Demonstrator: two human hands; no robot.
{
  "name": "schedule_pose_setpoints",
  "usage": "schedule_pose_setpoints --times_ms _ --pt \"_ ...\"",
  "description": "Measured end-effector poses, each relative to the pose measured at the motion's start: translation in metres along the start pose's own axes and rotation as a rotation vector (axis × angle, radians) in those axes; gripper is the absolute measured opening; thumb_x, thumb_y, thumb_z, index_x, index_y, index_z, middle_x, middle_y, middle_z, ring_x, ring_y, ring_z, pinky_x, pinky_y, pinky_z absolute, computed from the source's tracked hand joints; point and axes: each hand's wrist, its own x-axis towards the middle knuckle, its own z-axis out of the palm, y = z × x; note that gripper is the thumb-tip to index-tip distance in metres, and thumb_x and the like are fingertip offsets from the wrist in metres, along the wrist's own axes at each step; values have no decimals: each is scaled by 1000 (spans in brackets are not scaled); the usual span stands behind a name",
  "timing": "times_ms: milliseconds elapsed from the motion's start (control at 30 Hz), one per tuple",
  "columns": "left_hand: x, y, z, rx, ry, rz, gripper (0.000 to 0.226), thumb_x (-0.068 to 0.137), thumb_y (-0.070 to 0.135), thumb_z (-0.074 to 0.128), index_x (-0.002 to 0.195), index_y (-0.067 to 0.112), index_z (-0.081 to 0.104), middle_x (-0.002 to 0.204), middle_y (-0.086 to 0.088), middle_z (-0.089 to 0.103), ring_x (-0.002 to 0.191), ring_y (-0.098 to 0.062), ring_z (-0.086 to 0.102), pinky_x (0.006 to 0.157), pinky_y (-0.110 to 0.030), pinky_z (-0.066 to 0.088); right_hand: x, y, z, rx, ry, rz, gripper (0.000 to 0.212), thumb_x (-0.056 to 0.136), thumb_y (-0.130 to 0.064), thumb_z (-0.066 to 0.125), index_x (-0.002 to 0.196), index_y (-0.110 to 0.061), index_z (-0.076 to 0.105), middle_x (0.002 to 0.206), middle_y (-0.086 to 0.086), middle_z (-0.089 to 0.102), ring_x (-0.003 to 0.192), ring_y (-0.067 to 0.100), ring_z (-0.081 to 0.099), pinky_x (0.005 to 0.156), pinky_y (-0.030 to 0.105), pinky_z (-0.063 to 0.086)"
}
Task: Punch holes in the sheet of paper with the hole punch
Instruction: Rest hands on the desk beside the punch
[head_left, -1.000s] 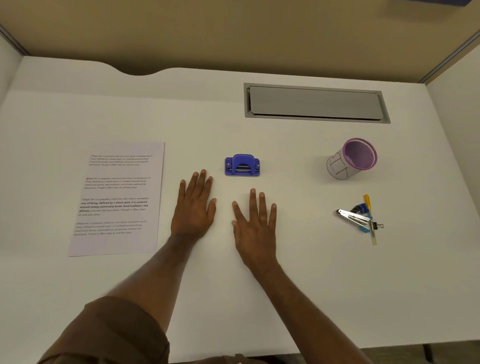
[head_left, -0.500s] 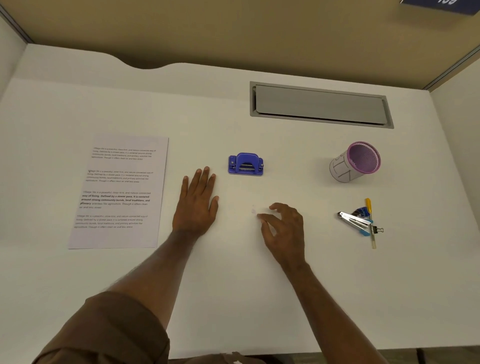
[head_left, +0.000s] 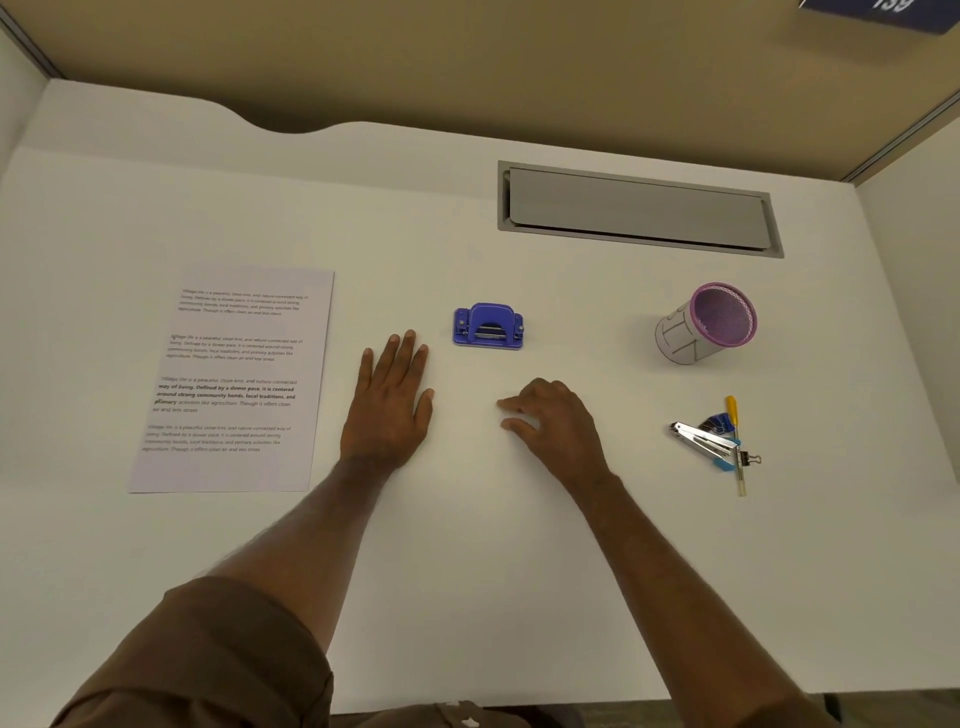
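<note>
Here, a hole punch (head_left: 488, 326) and a printed sheet of paper (head_left: 234, 382) lie untouched on a white desk (head_left: 467, 571).

The blue punch sits mid-desk; the paper lies flat well apart at its 9 o'clock. The left hand (head_left: 389, 410) rests palm down, fingers spread and holding nothing, near the punch at its 7 o'clock. The right hand (head_left: 553, 423) is at 5 o'clock, fingers loosely curled, empty. At 3 o'clock a purple-rimmed cup (head_left: 706, 325) lies tilted; a stapler (head_left: 701, 440) with a binder clip (head_left: 748, 459) sits at 4 o'clock.
</note>
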Motion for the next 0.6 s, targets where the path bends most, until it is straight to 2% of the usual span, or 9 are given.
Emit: schedule_pose_setpoints --times_ms 167,267,367,433,500,600 --pt "0 0 -1 1 -2 0 62 101 36 24 158 10 25 168 -9 16 156 -25 12 126 -51 11 11 0 0 -226 1 -231 3 86 -19 75 83 -18 77 81 3 67 73 27 60 63 36 46" --pt "0 0 0 -1 -10 -2 62 101 36 26 158 11 25 168 -9 16 156 -25 11 126 -52 11 14 -4 4 -315 38 -298 10 83 -8 74 77 -13 68 75 6 62 67 28 57 57 37 46" --pt "0 0 -1 0 -12 -2 62 101 35 27 158 11 25 168 -9 16 156 -25 12 126 -52 11 9 -11 9 -344 67 -276 14 83 1 68 79 -11 63 75 7 58 65 27 54 56 37 43" --pt "0 1 -2 -1 -10 -3 62 101 35 28 157 11 26 168 -9 17 156 -26 12 126 -52 11 6 -16 12 -345 62 -211 15 81 6 65 80 -9 63 77 9 59 68 29 55 58 38 42" --pt "0 1 -2 -1 -11 -5 61 101 34 29 157 10 26 168 -9 17 156 -25 12 126 -51 12 7 -21 13 -229 49 -42 16 84 7 57 85 -8 63 86 10 61 79 29 57 65 39 43" --pt "-1 1 -2 -3 -1 -5 61 100 34 30 157 10 28 167 -8 18 156 -25 14 126 -52 13 14 -25 -2 173 95 240 17 92 0 51 89 -11 63 93 1 62 88 18 55 75 28 42"
